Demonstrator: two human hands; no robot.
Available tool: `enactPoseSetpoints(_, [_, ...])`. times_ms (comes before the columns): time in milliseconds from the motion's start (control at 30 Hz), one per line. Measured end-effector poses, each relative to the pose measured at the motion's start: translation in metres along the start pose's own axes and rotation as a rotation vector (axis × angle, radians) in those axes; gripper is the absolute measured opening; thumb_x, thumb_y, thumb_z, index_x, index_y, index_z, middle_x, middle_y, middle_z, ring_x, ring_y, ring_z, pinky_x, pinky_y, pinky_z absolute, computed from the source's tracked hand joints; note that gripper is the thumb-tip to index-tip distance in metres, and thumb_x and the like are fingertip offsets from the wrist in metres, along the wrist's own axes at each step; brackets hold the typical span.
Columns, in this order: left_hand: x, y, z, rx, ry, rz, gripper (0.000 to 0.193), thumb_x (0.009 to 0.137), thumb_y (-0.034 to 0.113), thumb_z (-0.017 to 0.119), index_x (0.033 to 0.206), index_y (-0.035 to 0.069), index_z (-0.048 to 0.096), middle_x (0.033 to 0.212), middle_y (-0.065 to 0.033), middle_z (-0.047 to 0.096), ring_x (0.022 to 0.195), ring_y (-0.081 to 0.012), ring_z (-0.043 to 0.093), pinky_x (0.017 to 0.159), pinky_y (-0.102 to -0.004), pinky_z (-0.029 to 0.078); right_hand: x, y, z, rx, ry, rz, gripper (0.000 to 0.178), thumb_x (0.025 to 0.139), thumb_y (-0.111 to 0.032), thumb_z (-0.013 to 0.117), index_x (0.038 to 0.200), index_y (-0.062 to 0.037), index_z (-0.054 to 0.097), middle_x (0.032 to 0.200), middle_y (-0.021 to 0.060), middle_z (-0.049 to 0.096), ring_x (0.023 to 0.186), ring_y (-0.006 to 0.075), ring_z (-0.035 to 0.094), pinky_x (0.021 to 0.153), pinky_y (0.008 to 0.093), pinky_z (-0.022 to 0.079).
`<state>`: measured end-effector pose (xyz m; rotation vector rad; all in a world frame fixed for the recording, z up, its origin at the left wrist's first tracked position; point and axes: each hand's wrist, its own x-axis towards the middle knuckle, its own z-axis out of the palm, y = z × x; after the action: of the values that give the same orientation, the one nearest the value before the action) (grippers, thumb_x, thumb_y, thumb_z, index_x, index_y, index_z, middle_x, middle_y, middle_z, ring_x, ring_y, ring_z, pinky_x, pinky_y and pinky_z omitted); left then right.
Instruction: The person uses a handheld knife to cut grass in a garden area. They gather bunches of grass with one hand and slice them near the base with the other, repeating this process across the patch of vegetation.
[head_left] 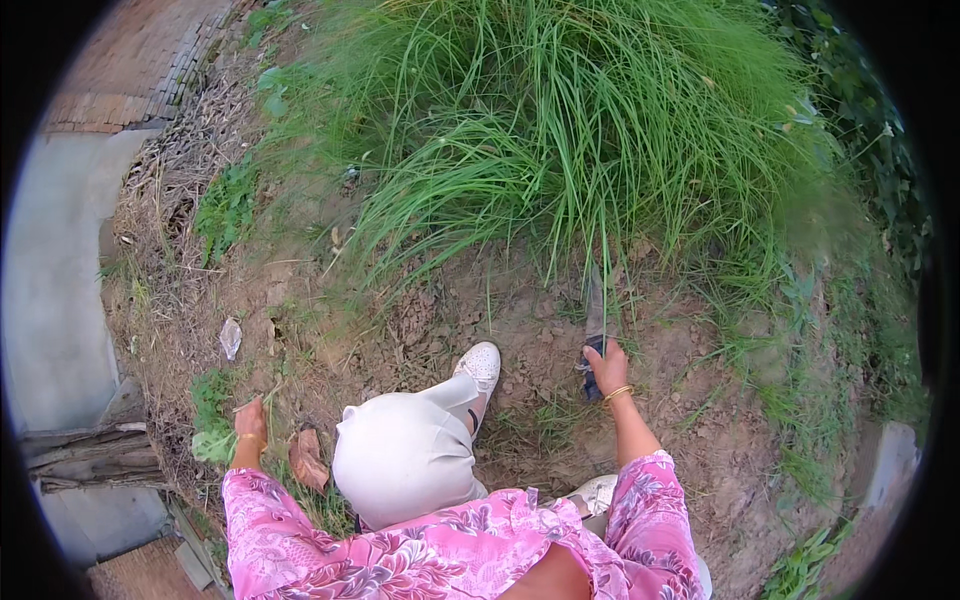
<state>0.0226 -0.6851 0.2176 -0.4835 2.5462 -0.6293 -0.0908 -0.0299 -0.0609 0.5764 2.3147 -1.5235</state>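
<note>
My right hand [607,370] is wrapped round the dark handle of a knife-like tool [597,312] with a long grey blade. The blade points away from me over bare soil, its tip near the base of a big clump of long green grass [560,130]. Some grass blades hang down over the tool. Out to the left, my left hand [250,421] is low near the ground with its fingers drawn together. Beside it are green leaves [212,444]; whether the fingers grip anything is too small to make out.
A brown dry leaf or scrap [308,459] and a clear plastic piece [231,338] lie on the soil. Grey slabs [60,280] and stacked wood [90,457] edge the left side, brick paving [140,60] the far left. Dark leafy vines [865,130] grow at the far right.
</note>
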Motion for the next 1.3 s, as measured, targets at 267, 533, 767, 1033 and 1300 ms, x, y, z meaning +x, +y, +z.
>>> enactPoseSetpoints(267, [-0.090, 0.041, 0.033, 0.141, -0.744, -0.130, 0.027, 0.083, 0.025, 0.050, 0.105, 0.016, 0.063, 0.107, -0.0119, 0.061, 0.100, -0.0254, 0.058, 0.085, -0.0404, 0.041, -0.004, -0.012, 0.006, -0.097, 0.001, -0.038, 0.032, 0.072, -0.024, 0.068, 0.080, 0.0036, 0.054, 0.072, 0.0212, 0.061, 0.071, 0.0370, 0.060, 0.064, 0.0406, 0.046])
enactPoseSetpoints(533, [0.086, 0.388, -0.103, -0.246, -0.349, 1.093, 0.028, 0.076, 0.031, 0.057, 0.078, 0.003, 0.061, 0.083, -0.0149, 0.060, 0.082, -0.0332, 0.057, 0.073, -0.0421, 0.046, -0.005, 0.000, -0.006, -0.144, -0.032, 0.002, 0.034, 0.071, -0.025, 0.069, 0.085, 0.0026, 0.054, 0.078, 0.0206, 0.061, 0.074, 0.0348, 0.061, 0.068, 0.0396, 0.047])
enactPoseSetpoints(767, [0.158, 0.506, -0.112, 0.231, 0.150, 1.604, 0.025, 0.074, 0.017, 0.055, 0.092, 0.000, 0.056, 0.094, -0.0132, 0.057, 0.095, -0.0310, 0.053, 0.086, -0.0421, 0.042, -0.020, -0.027, -0.008, 0.208, -0.193, 0.041, 0.032, 0.071, -0.020, 0.068, 0.090, 0.0008, 0.054, 0.076, 0.0053, 0.057, 0.068, 0.0150, 0.054, 0.066, 0.0291, 0.046])
enactPoseSetpoints(1033, [0.215, 0.544, -0.132, 0.572, 0.368, 1.439, 0.033, 0.071, 0.016, 0.058, 0.100, 0.001, 0.061, 0.107, -0.0144, 0.056, 0.105, -0.0305, 0.051, 0.091, -0.0452, 0.039, -0.020, -0.064, 0.025, 0.599, -0.345, 0.230, 0.022, 0.078, -0.010, 0.059, 0.098, -0.0012, 0.052, 0.074, 0.0006, 0.051, 0.060, 0.0095, 0.050, 0.053, 0.0267, 0.050])
enactPoseSetpoints(1300, [0.233, 0.525, -0.140, 0.345, 0.126, 1.345, 0.027, 0.070, 0.008, 0.056, 0.097, 0.004, 0.056, 0.089, -0.0123, 0.062, 0.081, -0.0266, 0.062, 0.070, -0.0397, 0.048, 0.029, -0.079, 0.071, 0.409, -0.355, -0.022, 0.045, 0.078, -0.010, 0.056, 0.120, 0.0012, 0.044, 0.087, 0.0168, 0.060, 0.074, 0.0288, 0.060, 0.064, 0.0349, 0.049])
